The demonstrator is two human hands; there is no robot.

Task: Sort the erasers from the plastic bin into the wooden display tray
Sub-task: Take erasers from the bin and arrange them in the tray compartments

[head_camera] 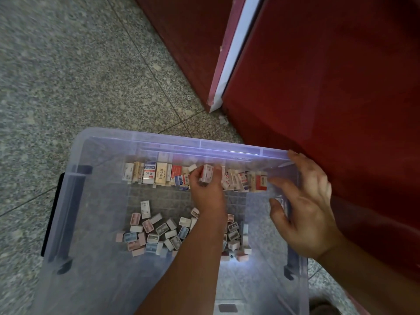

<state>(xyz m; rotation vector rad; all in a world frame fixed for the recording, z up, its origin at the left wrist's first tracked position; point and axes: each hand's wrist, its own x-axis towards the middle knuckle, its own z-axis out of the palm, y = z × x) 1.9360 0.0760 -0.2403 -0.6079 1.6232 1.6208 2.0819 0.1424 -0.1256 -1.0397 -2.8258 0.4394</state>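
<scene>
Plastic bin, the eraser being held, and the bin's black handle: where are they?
plastic bin (204,144), head view, on its far rim.
held eraser (207,173), head view, on its white wrapper.
black handle (52,214), head view, middle of the bar.

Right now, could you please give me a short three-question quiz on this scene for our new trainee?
1. True or false: the bin stands on a table.
2. Which hand grips an eraser from the far row? A) left B) right C) neither
3. Fill in: the right hand rests on the bin with its fingers ____.
Key: 1 false, it stands on the floor; 2 A, the left hand; 3 spread.
</scene>
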